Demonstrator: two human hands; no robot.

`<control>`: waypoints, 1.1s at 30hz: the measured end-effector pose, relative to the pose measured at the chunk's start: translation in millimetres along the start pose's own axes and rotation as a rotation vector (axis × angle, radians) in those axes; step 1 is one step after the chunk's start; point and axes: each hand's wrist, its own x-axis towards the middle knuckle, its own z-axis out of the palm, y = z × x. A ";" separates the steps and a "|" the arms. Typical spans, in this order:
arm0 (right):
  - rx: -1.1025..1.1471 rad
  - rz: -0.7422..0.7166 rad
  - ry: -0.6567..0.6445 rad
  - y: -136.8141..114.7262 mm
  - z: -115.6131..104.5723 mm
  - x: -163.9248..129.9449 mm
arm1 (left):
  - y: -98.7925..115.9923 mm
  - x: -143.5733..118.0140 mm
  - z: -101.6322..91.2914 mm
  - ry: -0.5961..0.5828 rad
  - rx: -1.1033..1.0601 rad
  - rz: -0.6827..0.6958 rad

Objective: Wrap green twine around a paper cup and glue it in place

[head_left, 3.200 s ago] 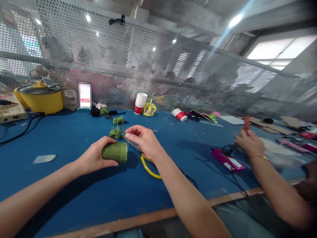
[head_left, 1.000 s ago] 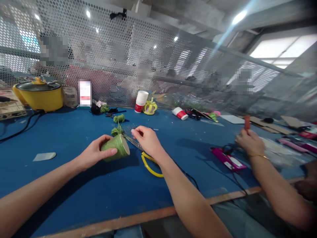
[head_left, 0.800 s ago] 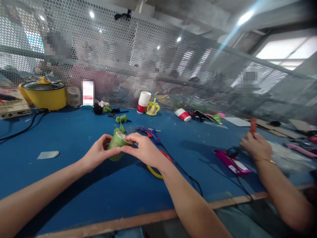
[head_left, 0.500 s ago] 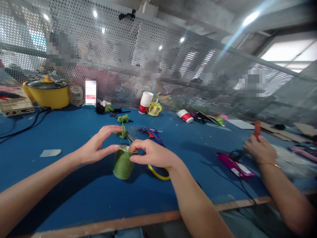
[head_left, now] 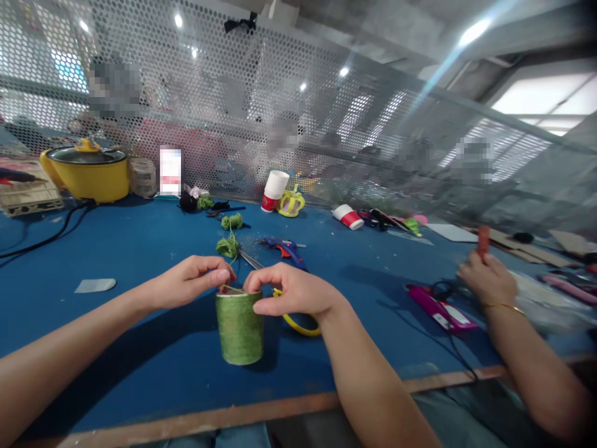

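Observation:
A cup wrapped in green yarn (head_left: 241, 330) stands in front of me, its pale rim facing up. My right hand (head_left: 286, 289) pinches the cup's rim on the right, fingers inside and thumb outside. At the rim's left side, my left hand (head_left: 200, 280) has thumb and fingers together on the green yarn strand (head_left: 232, 289), which crosses the cup's mouth. Behind the cup lies a loose tangle of green yarn (head_left: 227, 246), with a small yarn skein (head_left: 232, 221) farther back. Scissors with yellow handles (head_left: 298, 325) lie partly under my right hand.
A blue glue gun (head_left: 290, 252) lies beyond the scissors. Paper cups (head_left: 275, 186), a yellow crown-shaped piece (head_left: 291, 203) and a yellow pot (head_left: 91, 177) stand along the mesh screen. At right, another person's hand (head_left: 489, 277) holds a reddish-brown object near a purple device (head_left: 438, 308).
The cup has come nearer to me and stands more upright. My left hand has lowered from spread fingers to a pinch on the yarn at the rim. My right hand keeps hold of the cup.

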 end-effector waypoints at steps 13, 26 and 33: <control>0.093 0.047 0.206 9.8 -2.4 2.2 | -1.0 -2.4 -1.3 0.302 0.180 0.034; 0.095 -0.042 0.176 9.1 -3.7 0.7 | -3.5 -1.5 -1.0 0.301 0.003 -0.009; 0.081 -0.014 0.188 8.2 -4.0 -0.2 | -0.8 -2.8 -0.9 0.314 0.009 -0.004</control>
